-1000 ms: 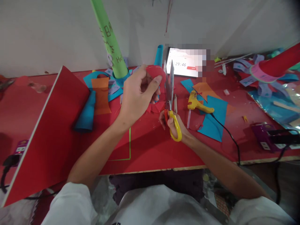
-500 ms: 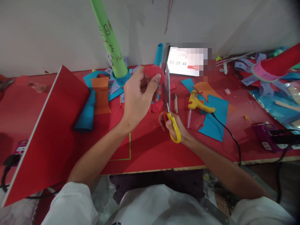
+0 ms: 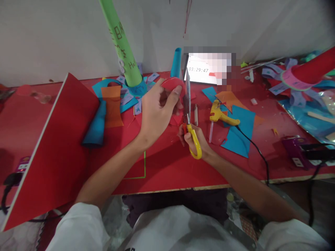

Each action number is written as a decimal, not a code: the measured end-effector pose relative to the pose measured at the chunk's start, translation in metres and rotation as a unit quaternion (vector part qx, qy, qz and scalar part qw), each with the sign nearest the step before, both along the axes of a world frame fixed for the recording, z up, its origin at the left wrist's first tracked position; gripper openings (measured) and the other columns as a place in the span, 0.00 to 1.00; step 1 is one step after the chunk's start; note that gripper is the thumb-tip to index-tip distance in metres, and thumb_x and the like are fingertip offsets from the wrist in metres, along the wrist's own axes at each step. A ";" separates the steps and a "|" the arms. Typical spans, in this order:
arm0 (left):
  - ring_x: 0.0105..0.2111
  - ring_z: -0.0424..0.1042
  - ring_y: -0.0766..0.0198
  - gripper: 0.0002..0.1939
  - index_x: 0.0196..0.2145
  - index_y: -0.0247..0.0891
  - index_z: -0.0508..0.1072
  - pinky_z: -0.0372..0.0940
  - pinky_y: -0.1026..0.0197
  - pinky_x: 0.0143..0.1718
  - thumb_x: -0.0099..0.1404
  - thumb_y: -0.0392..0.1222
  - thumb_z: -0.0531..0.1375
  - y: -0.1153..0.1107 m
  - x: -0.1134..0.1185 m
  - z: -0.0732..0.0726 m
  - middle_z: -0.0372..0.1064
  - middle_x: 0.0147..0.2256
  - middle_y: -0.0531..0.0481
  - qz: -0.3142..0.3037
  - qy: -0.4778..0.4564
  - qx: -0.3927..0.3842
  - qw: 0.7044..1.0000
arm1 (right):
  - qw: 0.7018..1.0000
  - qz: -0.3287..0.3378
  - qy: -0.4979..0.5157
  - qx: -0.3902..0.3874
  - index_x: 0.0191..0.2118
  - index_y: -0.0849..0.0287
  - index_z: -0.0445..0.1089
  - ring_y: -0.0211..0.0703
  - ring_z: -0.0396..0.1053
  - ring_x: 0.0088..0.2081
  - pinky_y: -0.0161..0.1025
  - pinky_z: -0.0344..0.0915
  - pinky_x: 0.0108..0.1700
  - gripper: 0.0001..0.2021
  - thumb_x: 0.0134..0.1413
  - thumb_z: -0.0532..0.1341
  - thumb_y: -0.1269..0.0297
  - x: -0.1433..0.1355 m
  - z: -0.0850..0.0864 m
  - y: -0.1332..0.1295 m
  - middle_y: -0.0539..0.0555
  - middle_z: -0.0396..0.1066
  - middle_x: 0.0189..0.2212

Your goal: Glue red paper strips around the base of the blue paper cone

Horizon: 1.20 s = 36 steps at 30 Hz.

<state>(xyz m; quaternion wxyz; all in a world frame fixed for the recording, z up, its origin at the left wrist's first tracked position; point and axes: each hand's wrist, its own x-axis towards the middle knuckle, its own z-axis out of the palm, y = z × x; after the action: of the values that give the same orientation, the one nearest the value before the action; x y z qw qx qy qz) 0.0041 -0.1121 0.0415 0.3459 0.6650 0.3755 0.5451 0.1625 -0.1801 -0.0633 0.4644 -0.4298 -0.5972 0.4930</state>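
Note:
A rounded piece of red paper (image 3: 172, 83) is pinched between the thumb and fingers of my left hand (image 3: 157, 108), over the middle of the table. My right hand (image 3: 195, 139) grips a pair of scissors (image 3: 193, 134) with yellow and red handles, blades pointing up and away from me. The blades stand close against the right edge of the red paper; whether they touch it I cannot tell. Small red scraps (image 3: 176, 120) lie on the table behind and below my hands.
Right of my hands lies a yellow glue gun (image 3: 222, 116) on blue paper (image 3: 242, 129), its black cord trailing to the front edge. A green paper tube (image 3: 123, 45) stands behind left. A red board (image 3: 57, 150) leans at left. A lit tablet (image 3: 204, 68) rests against the wall.
My left hand has shifted slightly right and down with the red paper, and the scissor blades have come closer together. My right hand has hardly moved.

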 end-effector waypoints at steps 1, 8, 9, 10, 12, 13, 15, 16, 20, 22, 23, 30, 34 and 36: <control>0.22 0.73 0.65 0.23 0.34 0.43 0.66 0.67 0.63 0.23 0.72 0.66 0.61 0.000 0.000 0.000 0.72 0.24 0.54 0.001 0.000 0.000 1.000 | 1.000 -0.002 -0.001 -0.001 0.36 0.54 0.64 0.37 0.58 0.27 0.37 0.57 0.27 0.35 0.55 0.56 0.22 0.000 0.000 0.000 0.47 0.61 0.28; 0.19 0.70 0.67 0.25 0.30 0.42 0.65 0.68 0.62 0.23 0.73 0.65 0.61 -0.002 0.001 0.001 0.70 0.23 0.55 0.014 -0.010 0.012 1.000 | 1.000 -0.005 0.000 -0.006 0.34 0.54 0.63 0.36 0.55 0.25 0.37 0.54 0.25 0.34 0.55 0.58 0.23 0.002 0.000 0.000 0.46 0.59 0.26; 0.19 0.70 0.68 0.25 0.30 0.42 0.64 0.67 0.62 0.22 0.73 0.65 0.61 -0.002 0.001 0.000 0.70 0.23 0.55 0.014 -0.010 0.015 1.000 | 1.000 -0.006 0.001 -0.006 0.34 0.54 0.63 0.35 0.55 0.25 0.36 0.54 0.25 0.34 0.55 0.58 0.23 0.002 0.001 0.001 0.46 0.58 0.26; 0.19 0.70 0.68 0.25 0.30 0.42 0.64 0.67 0.62 0.22 0.73 0.65 0.61 -0.001 0.001 0.000 0.70 0.23 0.55 0.014 -0.011 0.017 1.000 | 1.000 -0.008 0.001 -0.007 0.33 0.54 0.63 0.35 0.55 0.25 0.36 0.54 0.24 0.34 0.54 0.58 0.23 0.002 0.001 0.001 0.46 0.58 0.25; 0.19 0.70 0.68 0.25 0.31 0.42 0.64 0.66 0.62 0.22 0.73 0.65 0.61 0.000 0.000 0.000 0.70 0.23 0.55 0.014 -0.013 0.021 1.000 | 1.000 -0.016 0.003 -0.012 0.32 0.54 0.62 0.35 0.54 0.24 0.36 0.54 0.23 0.35 0.52 0.59 0.22 0.002 0.002 0.002 0.46 0.58 0.25; 0.19 0.70 0.68 0.24 0.31 0.43 0.64 0.66 0.62 0.22 0.73 0.64 0.61 0.000 0.000 0.000 0.70 0.23 0.56 0.015 -0.013 0.022 1.000 | 1.000 -0.021 0.002 -0.016 0.32 0.54 0.61 0.35 0.54 0.24 0.36 0.54 0.23 0.35 0.51 0.59 0.21 0.001 0.002 0.002 0.46 0.57 0.25; 0.19 0.69 0.68 0.24 0.31 0.43 0.64 0.66 0.62 0.22 0.73 0.65 0.61 0.000 0.000 0.001 0.69 0.23 0.56 0.017 -0.012 0.024 0.999 | 0.999 -0.031 0.000 -0.024 0.31 0.53 0.60 0.35 0.54 0.24 0.35 0.54 0.23 0.35 0.50 0.60 0.21 0.000 0.002 0.003 0.45 0.55 0.24; 0.19 0.69 0.68 0.24 0.31 0.43 0.64 0.66 0.63 0.22 0.73 0.65 0.61 0.000 -0.001 0.001 0.69 0.23 0.56 0.018 -0.011 0.025 0.999 | 0.999 -0.033 -0.001 -0.027 0.31 0.53 0.59 0.35 0.54 0.24 0.35 0.54 0.22 0.35 0.50 0.60 0.21 0.000 0.002 0.003 0.45 0.55 0.23; 0.20 0.69 0.68 0.25 0.31 0.42 0.62 0.65 0.64 0.22 0.73 0.64 0.60 0.001 -0.001 0.001 0.68 0.23 0.56 0.023 -0.017 0.031 0.999 | 0.999 -0.033 -0.013 -0.031 0.30 0.53 0.59 0.35 0.54 0.23 0.35 0.53 0.22 0.36 0.49 0.60 0.20 0.001 0.003 0.003 0.45 0.54 0.22; 0.21 0.70 0.68 0.25 0.31 0.42 0.62 0.65 0.64 0.22 0.74 0.65 0.59 0.001 -0.001 0.000 0.66 0.23 0.56 0.027 -0.022 0.034 0.999 | 0.999 -0.033 -0.027 -0.031 0.29 0.53 0.58 0.35 0.54 0.23 0.36 0.52 0.22 0.36 0.49 0.60 0.20 0.002 0.005 0.003 0.45 0.54 0.22; 0.21 0.70 0.68 0.25 0.31 0.42 0.61 0.65 0.64 0.22 0.74 0.65 0.58 0.001 -0.001 0.000 0.66 0.22 0.57 0.029 -0.024 0.035 0.999 | 0.998 -0.034 -0.034 -0.031 0.29 0.53 0.59 0.35 0.53 0.23 0.36 0.51 0.22 0.36 0.49 0.60 0.20 0.003 0.006 0.003 0.45 0.54 0.21; 0.22 0.70 0.66 0.24 0.30 0.42 0.61 0.66 0.63 0.24 0.76 0.61 0.58 0.002 -0.006 0.002 0.61 0.22 0.57 0.026 -0.008 0.051 0.998 | 1.000 -0.013 -0.014 -0.023 0.31 0.53 0.60 0.36 0.54 0.24 0.36 0.51 0.24 0.35 0.51 0.59 0.20 -0.002 0.012 0.002 0.45 0.56 0.23; 0.21 0.69 0.67 0.24 0.29 0.42 0.62 0.65 0.63 0.23 0.75 0.61 0.59 0.001 -0.006 0.002 0.61 0.21 0.56 0.022 0.012 0.046 0.999 | 1.000 -0.007 0.014 0.001 0.33 0.54 0.62 0.35 0.54 0.24 0.36 0.51 0.24 0.35 0.52 0.59 0.21 -0.004 0.008 0.003 0.45 0.58 0.25; 0.20 0.67 0.68 0.25 0.29 0.41 0.61 0.63 0.63 0.23 0.75 0.61 0.60 0.001 -0.006 0.002 0.61 0.21 0.57 0.020 0.019 0.044 0.999 | 1.000 -0.008 0.015 0.005 0.34 0.54 0.62 0.35 0.54 0.24 0.36 0.52 0.24 0.34 0.54 0.60 0.23 -0.004 0.005 0.003 0.46 0.58 0.26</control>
<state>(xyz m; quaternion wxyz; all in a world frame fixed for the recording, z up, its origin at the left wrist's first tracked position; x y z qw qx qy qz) -0.0016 -0.1111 0.0438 0.2983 0.6821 0.3705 0.5554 0.1587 -0.1768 -0.0578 0.4795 -0.4250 -0.5890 0.4926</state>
